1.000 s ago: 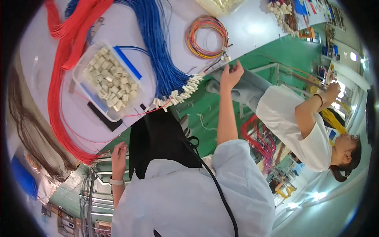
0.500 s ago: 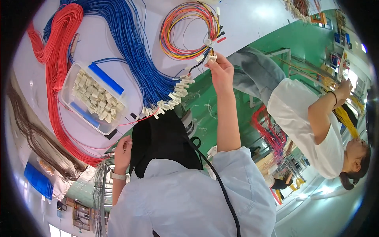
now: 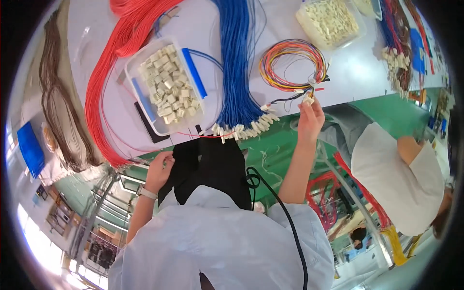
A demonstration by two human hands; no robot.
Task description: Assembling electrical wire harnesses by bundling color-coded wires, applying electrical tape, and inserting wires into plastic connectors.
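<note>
Since the earlier frame: right hand (image 3: 309,121) has shifted along the white counter's (image 3: 348,72) near edge, fingers pinched on a small white connector (image 3: 307,99) of the coiled multicolour wire harness (image 3: 291,65). Left hand (image 3: 158,170): off the counter, fingers curled, apparently empty. Blue wire bundle with white connectors (image 3: 237,72), clear tub of white housings (image 3: 166,87): unworked beside it.

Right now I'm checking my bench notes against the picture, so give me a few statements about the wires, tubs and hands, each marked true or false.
1. The right hand holds a white connector at the multicoloured wire coil. True.
2. The clear tub of white connectors sits between the red wires and the blue wire bundle. True.
3. The left hand grips the blue bundle. False: it is at the table edge, near the red wires.
4. The blue wires have bare ends. False: white connectors cap them.
</note>
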